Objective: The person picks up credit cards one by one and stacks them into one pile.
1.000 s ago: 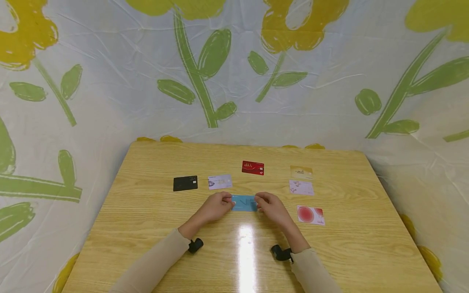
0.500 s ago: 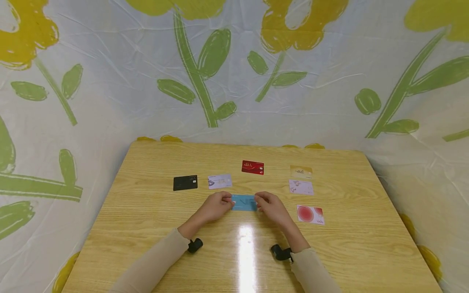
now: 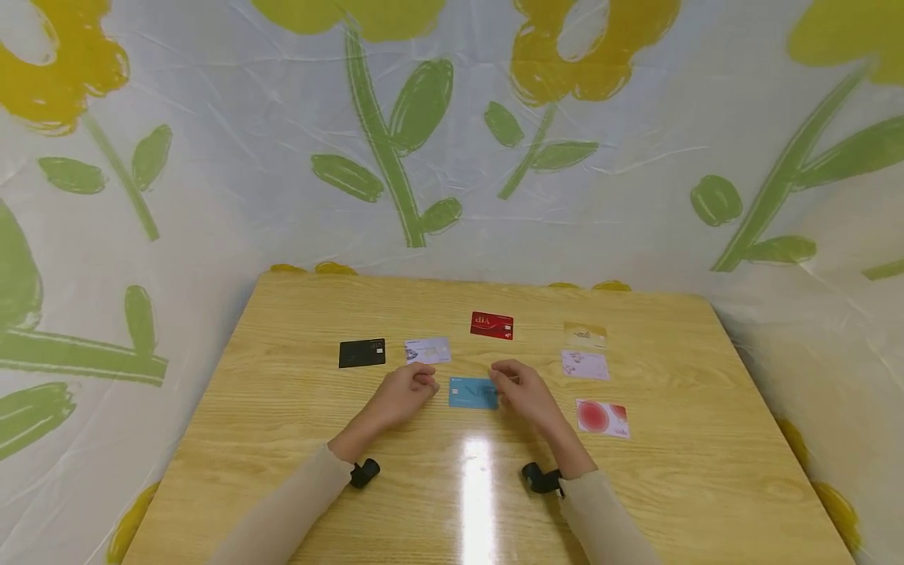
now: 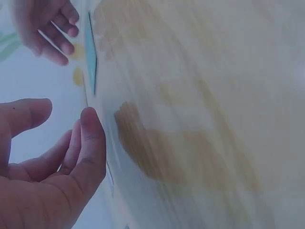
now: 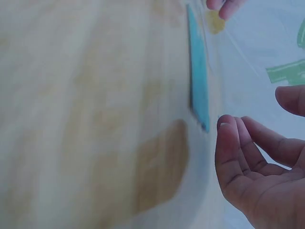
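Observation:
A blue card lies flat on the wooden table between my two hands. My left hand hovers just left of it, holding nothing; in the left wrist view its thumb and fingers stand apart. At the card's right end, my right hand overlaps the edge in the head view. The right wrist view shows that hand's thumb and fingers spread with a gap, the card beyond them. Above my left fingers lies a pale silver-white card.
On the wooden table, a black card lies at left and a red card at the back. To the right are a gold card, a pale floral card and a white card with red circles. Flowered cloth stands behind.
Both hands held the blue card's ends earlier. My left hand has let go and drawn left; my right fingers have loosened at its right end. The card stays in place.

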